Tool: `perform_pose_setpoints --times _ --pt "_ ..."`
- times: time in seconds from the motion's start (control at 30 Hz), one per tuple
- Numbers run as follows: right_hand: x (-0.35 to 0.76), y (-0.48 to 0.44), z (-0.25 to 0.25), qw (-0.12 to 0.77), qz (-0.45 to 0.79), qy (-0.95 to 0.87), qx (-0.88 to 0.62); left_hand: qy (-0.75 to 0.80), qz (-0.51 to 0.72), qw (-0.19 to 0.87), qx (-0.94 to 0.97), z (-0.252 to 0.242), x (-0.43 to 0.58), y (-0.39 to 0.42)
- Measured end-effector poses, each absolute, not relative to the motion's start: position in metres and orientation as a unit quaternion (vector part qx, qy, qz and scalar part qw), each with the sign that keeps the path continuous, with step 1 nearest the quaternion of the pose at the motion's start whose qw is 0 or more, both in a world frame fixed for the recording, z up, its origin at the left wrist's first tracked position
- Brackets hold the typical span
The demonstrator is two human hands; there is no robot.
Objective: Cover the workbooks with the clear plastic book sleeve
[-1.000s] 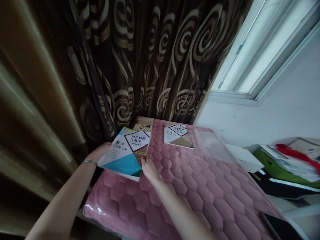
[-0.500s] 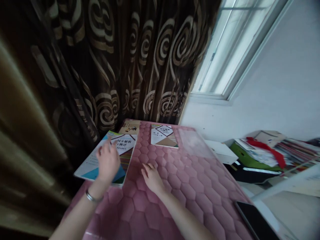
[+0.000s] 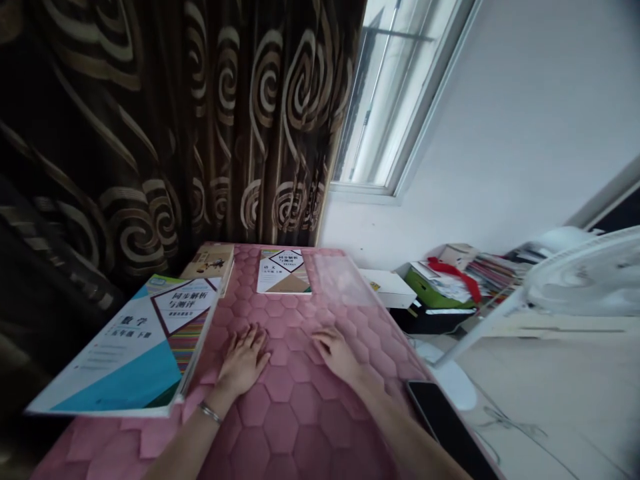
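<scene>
Fingers spread, my left hand [image 3: 243, 360] rests palm down on the pink hexagon-patterned tablecloth [image 3: 280, 410] and holds nothing. A bracelet circles that wrist. To its left lies a large white-and-blue workbook [image 3: 135, 347] with a striped patch on its cover. My right hand [image 3: 337, 353] also lies on the cloth, fingers loosely bent and apart, nothing in it. Beyond both hands, a smaller-looking workbook [image 3: 284, 272] lies flat near the table's far edge. A tan book [image 3: 207, 261] sits partly behind the large workbook.
A dark phone [image 3: 445, 427] lies at the table's right edge. A patterned curtain [image 3: 225, 133] hangs behind the table, beside a window [image 3: 390, 100]. On the right are a white fan [image 3: 585, 273], a white box [image 3: 387, 287] and a green container [image 3: 435, 293] of papers.
My left hand has come off the large workbook and moved right onto the tablecloth. The view has turned right, bringing the fan into sight. My right hand stays on the cloth.
</scene>
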State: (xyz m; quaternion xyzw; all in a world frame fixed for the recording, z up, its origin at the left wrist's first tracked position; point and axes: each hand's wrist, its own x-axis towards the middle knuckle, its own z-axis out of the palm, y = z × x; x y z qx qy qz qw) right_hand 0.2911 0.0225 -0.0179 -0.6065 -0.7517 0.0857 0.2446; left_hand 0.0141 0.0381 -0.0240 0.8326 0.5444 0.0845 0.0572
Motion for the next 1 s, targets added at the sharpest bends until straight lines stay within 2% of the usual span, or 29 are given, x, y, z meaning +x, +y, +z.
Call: perform_pose_setpoints --times 0.1,0.2,0.27,0.47,0.73,1.0 --pt "0.315 0.063 -0.010 0.228 0.031 -0.671 -0.705 0.543 0.096 0.040 0.833 -0.028 0.013 0.037" --pt "0.340 0.097 -0.005 0.122 0.008 -0.582 -0.804 0.547 0.108 0.033 0.830 -0.027 0.015 0.035" --pt "0.353 0.111 -0.003 0.083 0.018 -0.562 -0.823 0.551 0.107 0.040 0.826 -0.025 0.015 0.034" --pt "0.367 0.122 0.000 0.039 0.031 -0.580 -0.813 0.553 0.113 0.060 0.824 -0.022 0.015 0.034" --pt "0.379 0.114 0.011 0.048 -0.024 -0.594 -0.803 0.555 0.118 0.065 0.821 -0.020 0.015 0.035" --pt "0.393 0.075 0.064 0.098 -0.182 -0.617 -0.759 0.538 0.162 0.048 0.826 -0.032 0.012 0.040"
